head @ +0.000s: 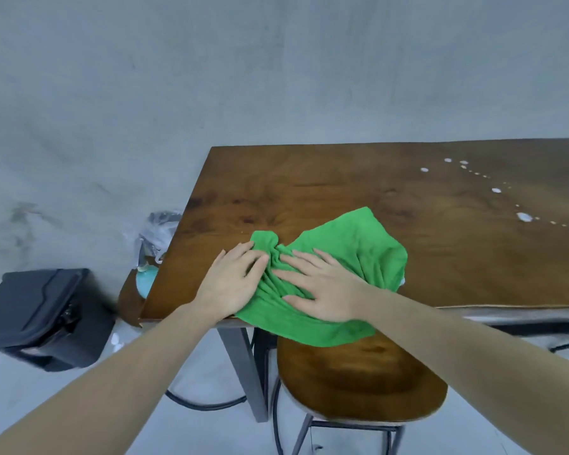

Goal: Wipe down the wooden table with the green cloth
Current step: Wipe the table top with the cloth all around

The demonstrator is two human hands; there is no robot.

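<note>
A green cloth (349, 244) lies crumpled on the near left part of the wooden table (309, 185), with its lower edge hanging over the table's front edge. My left hand (230, 284) rests flat at the cloth's left side, fingertips on its bunched folds. My right hand (319, 287) presses flat on the middle of the cloth with fingers spread. White droplets (524, 217) dot the table top at the far right, apart from the cloth.
A wooden stool (362, 382) with metal legs stands under the table's front edge, below the cloth. A black bag (40, 316) sits on the floor at the left. A plastic-lined bin (155, 238) and a light blue object (147, 280) are beside the table's left edge.
</note>
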